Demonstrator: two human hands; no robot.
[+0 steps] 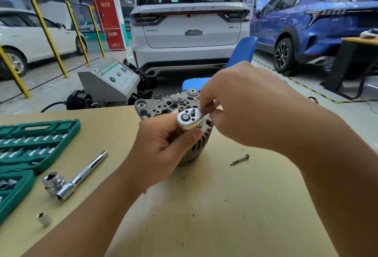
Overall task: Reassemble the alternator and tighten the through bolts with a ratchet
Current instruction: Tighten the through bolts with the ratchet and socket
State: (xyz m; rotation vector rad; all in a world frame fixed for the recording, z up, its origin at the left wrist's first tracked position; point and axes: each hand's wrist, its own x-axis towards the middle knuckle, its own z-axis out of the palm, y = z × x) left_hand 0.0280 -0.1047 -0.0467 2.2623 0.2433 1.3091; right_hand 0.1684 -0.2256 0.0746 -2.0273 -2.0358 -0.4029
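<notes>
On the table (204, 205): my alternator (163, 105) stands at the far edge, finned side toward me, its rear face with holes turned up and away.
Ratchet (189, 120): its head sits on the alternator's near top edge; the handle runs right, into my right hand.
Left hand (161, 150): I curl my fingers round the part under the ratchet head, thumb against the alternator's fins; what exactly I pinch there is hidden.
Right hand (241, 109): I grip the ratchet handle, fingers wrapped round it, just right of the alternator's top.
Bolt (239, 159): one long bolt lies loose on the table, right of the alternator and a little nearer me, apart from it.
Breaker bar (77, 177): a chrome bar with a large socket on its end lies left of the alternator, nearer me.
Small socket (44, 218): lies alone on the table, nearer me than the breaker bar, well left of the alternator.
Case (30, 146): a green socket case lies open, far left of the alternator.
Beyond the alternator: a grey machine (110, 81), a blue chair (241, 52) and a white car (190, 23) on the shop floor.
</notes>
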